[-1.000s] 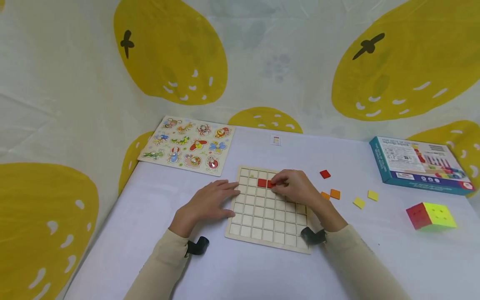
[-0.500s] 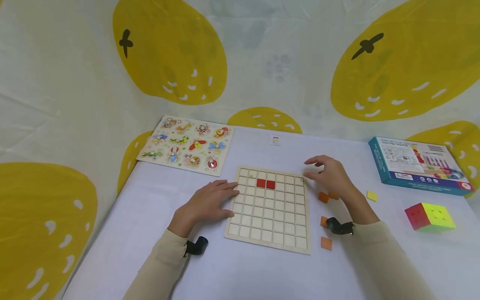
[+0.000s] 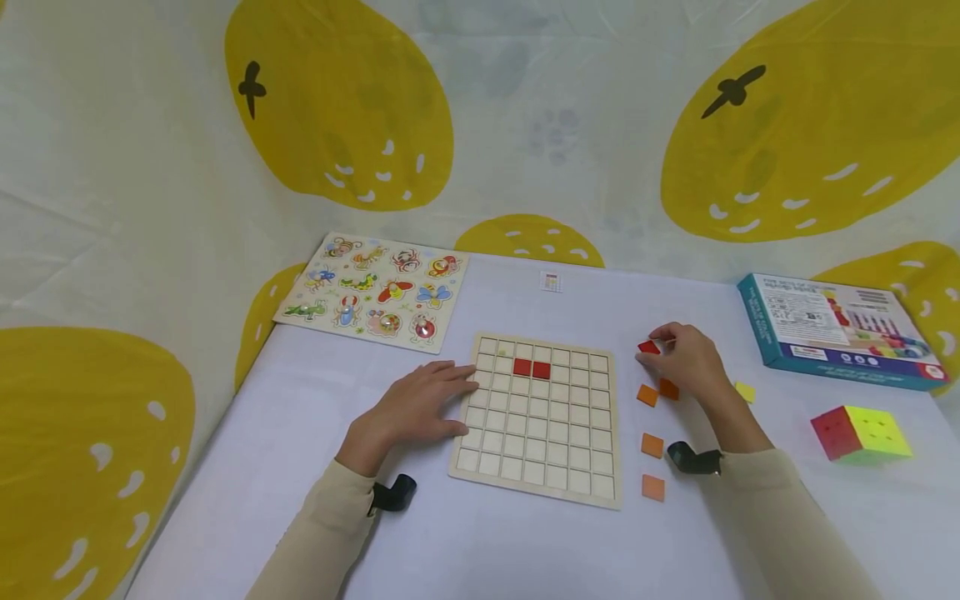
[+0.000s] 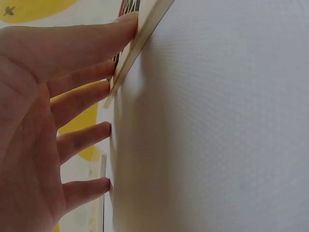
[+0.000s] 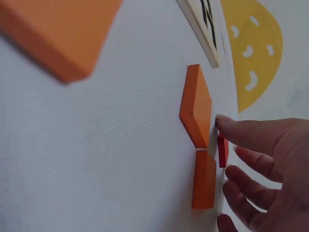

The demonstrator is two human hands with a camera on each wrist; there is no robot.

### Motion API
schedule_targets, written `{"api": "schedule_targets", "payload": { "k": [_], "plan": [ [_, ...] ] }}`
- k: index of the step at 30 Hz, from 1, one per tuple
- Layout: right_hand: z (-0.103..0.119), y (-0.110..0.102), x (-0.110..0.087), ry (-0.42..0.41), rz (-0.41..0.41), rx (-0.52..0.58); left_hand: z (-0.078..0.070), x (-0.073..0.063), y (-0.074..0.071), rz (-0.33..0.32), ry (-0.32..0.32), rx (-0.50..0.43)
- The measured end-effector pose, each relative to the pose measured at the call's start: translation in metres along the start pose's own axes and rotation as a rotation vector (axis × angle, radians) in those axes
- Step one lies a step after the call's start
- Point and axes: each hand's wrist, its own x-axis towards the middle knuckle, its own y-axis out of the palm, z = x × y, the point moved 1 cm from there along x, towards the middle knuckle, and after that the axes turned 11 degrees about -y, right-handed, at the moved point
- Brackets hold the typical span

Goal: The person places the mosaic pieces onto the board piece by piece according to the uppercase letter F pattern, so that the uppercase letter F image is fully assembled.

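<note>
My right hand [image 3: 688, 358] is at a small red square tile [image 3: 648, 347] on the table, thumb and index finger at its opposite sides. In the right wrist view, that red tile [image 5: 222, 151] shows between the thumb and curled fingers of the hand [image 5: 275, 164]. A wooden grid board [image 3: 536, 433] lies in the middle, with two red tiles [image 3: 532, 368] side by side in its second row. My left hand [image 3: 416, 406] rests with spread fingers at the board's left edge. In the left wrist view, this hand's thumb [image 4: 91, 46] touches the board's edge.
Several orange tiles [image 3: 652, 445] lie right of the board, and a yellow tile [image 3: 744, 392] shows behind the right wrist. Farther right are a puzzle cube [image 3: 862, 432] and a flat box [image 3: 847, 329]. An insect puzzle board [image 3: 375, 292] and a small card [image 3: 551, 282] lie at the back.
My right hand has left the second red tile in the grid, moved right, and come down on the loose red tile. The left hand has stayed in place.
</note>
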Motion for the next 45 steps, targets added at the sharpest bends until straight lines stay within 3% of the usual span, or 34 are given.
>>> {"api": "schedule_targets", "payload": {
  "k": [9,17,31,38,45],
  "plan": [
    [-0.002,0.006,-0.001,-0.018,-0.024,0.001,0.0,0.001,0.001,-0.002,-0.004,0.009],
    [0.008,-0.002,-0.009,-0.008,-0.071,0.054,0.0,0.001,0.003,0.001,0.003,0.015],
    [0.035,-0.016,-0.015,-0.158,-0.102,0.099,-0.001,0.001,0.001,0.006,-0.006,0.019],
    [0.044,-0.009,-0.02,-0.258,-0.125,0.109,-0.002,0.0,0.0,0.0,-0.008,0.024],
    [0.055,0.008,-0.021,-0.283,-0.047,0.127,-0.001,0.0,0.0,0.0,0.0,0.022]
  ]
}}
